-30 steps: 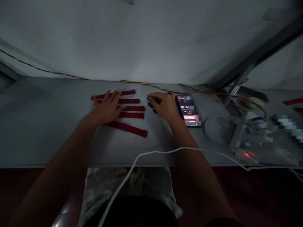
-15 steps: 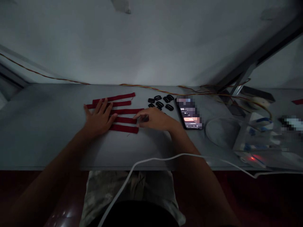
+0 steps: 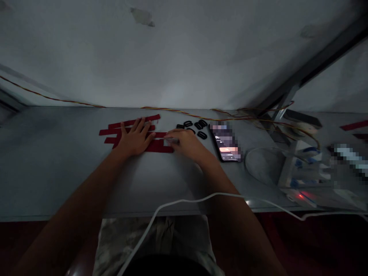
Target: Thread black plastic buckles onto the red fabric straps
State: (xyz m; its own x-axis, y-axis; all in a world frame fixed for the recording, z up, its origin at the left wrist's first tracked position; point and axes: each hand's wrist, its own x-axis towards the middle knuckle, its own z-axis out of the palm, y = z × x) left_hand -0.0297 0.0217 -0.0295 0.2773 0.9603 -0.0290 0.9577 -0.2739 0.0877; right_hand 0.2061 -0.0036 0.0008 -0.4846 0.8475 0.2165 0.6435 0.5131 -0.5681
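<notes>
My left hand (image 3: 134,138) lies flat with fingers spread across several red fabric strips. The strips lie roughly side by side on the grey table (image 3: 143,180), and their left ends stick out past the hand. The upper strip (image 3: 115,125) is slightly angled, its right end showing a loose thread. At the right ends of the lower strips, my right hand (image 3: 185,142) is bent with curled fingers. Those fingertips are blurred, so whether they pinch a strip is unclear. Several black plastic slide buckles (image 3: 202,135) lie just beyond the right hand, partly hidden by it.
A lit phone (image 3: 225,142) lies right of the buckles. Farther right stands a white power strip (image 3: 299,168) with a red light. A white cable (image 3: 198,199) crosses in front of my forearms. Twisted red and yellow wires (image 3: 172,110) run along the wall.
The lower strips have come closer together, now touching or overlapping. My left hand has moved right across the strips. The right hand's fingers have drawn in around the strip ends. The view has shifted slightly.
</notes>
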